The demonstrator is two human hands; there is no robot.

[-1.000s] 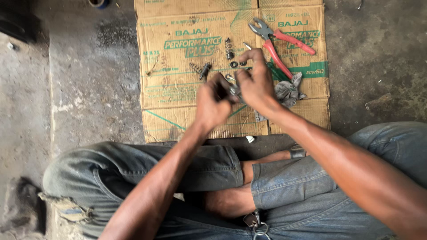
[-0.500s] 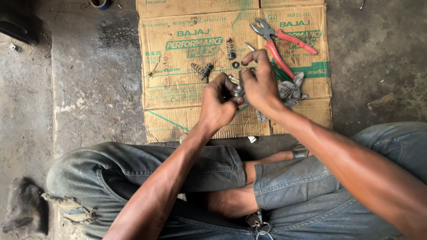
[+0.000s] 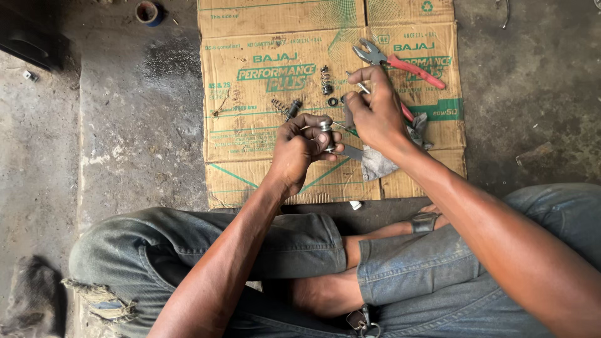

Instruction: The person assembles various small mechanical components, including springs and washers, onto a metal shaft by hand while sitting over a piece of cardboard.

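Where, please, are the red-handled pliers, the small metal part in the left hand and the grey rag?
red-handled pliers (image 3: 418, 70), head view, on the red handle.
small metal part (image 3: 325, 129), head view, on its shiny top, in the left hand (image 3: 299, 149).
grey rag (image 3: 377, 166), head view, on its lower fold.

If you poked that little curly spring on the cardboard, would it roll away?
Probably: the spring looks round and lies loose on the flat cardboard, so a nudge could roll it. It seems thin wire, likely light and squashy. The small ring beside it might skid too.
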